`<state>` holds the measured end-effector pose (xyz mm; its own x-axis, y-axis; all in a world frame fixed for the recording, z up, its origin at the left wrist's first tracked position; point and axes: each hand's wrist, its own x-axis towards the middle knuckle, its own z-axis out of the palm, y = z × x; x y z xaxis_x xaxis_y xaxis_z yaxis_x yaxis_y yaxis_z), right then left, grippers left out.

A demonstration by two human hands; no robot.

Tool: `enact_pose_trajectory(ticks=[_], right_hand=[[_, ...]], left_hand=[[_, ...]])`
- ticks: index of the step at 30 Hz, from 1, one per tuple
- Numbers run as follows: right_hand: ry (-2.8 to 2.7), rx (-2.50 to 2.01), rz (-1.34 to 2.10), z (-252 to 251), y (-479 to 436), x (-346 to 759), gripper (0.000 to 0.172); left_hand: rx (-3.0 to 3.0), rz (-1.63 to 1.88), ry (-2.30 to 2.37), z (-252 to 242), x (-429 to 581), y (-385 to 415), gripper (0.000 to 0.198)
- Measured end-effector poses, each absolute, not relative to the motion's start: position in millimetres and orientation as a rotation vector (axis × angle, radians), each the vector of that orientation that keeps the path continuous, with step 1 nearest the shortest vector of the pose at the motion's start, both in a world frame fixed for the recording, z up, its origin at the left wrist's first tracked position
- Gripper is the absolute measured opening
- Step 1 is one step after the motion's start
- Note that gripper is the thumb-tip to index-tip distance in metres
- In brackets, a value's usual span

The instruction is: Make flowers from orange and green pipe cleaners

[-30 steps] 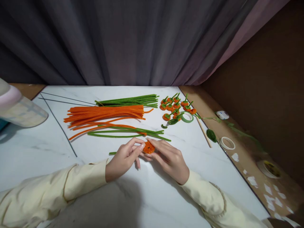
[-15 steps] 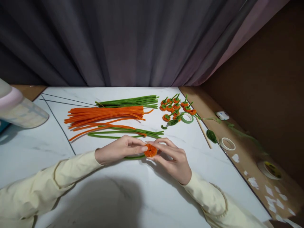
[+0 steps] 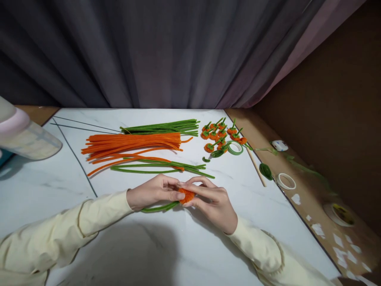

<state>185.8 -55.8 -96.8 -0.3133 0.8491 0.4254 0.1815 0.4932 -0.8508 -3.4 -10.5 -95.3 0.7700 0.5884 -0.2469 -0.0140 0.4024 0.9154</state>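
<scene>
On the near side of the orange bundle point(image 3: 133, 142), the left hand point(image 3: 153, 192) and right hand point(image 3: 216, 200) pinch an orange disc point(image 3: 187, 196), face towards the wearer; green stems point(image 3: 160, 208) point leftward, roughly parallel to the bundle. Green strips point(image 3: 166, 126) lie beyond it.

Light falls mostly on the white marbled tabletop point(image 3: 258, 214), its source out of view, while the pleated curtain point(image 3: 166, 51) stays dim and the brown wall point(image 3: 336, 107) sinks almost to black. A broad, soft-edged shadow point(image 3: 127, 248) darkens the near side; a smaller one lies below the right hand point(image 3: 218, 204). The orange chenille stems point(image 3: 133, 142) look fairly crisp; the tumbler point(image 3: 32, 137) leans with wide-angle stretch, and the lower-right corner is soft.
</scene>
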Motion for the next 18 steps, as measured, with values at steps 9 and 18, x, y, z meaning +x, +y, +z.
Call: enact_pose_trajectory(ticks=[9, 18], right_hand=[[-1.83, -0.916, 0.847, -98.6, -56.2, 188.3, 0.044], [-2.036, -0.792, 0.559, -97.3, -58.9, 190.1, 0.027]], left_hand=[[1.142, 0.461, 0.678, -97.7, -2.4, -10.6, 0.029], [1.029, 0.48, 0.541, -97.4, -0.4, -12.3, 0.031]])
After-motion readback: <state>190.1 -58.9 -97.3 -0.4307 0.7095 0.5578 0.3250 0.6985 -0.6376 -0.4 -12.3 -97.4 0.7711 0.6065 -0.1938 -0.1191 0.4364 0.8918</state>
